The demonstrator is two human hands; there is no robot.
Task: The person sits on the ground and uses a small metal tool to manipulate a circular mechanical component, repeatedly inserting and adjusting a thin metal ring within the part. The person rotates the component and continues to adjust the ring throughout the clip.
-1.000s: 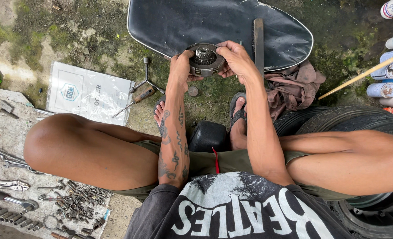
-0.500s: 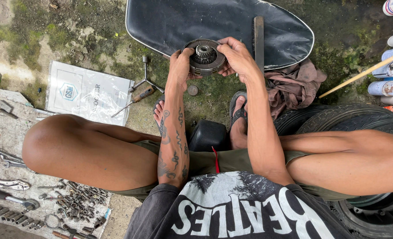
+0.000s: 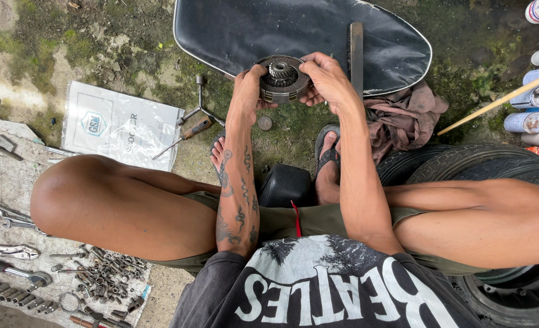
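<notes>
left hand, right hand both clasp round gear assembly, seemingly clutch, above black seat.

A black seat, rag, plastic bag and loose bolts lie around.

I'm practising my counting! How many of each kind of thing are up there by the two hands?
Hands: 2, the left hand and the right hand, both holding the gear part
Round gear part: 1
Black seat: 1
Dark flat bar: 1
Rag: 1
T-handle wrench: 1
Screwdriver: 1
Small round cap: 1
Total: 9
</notes>
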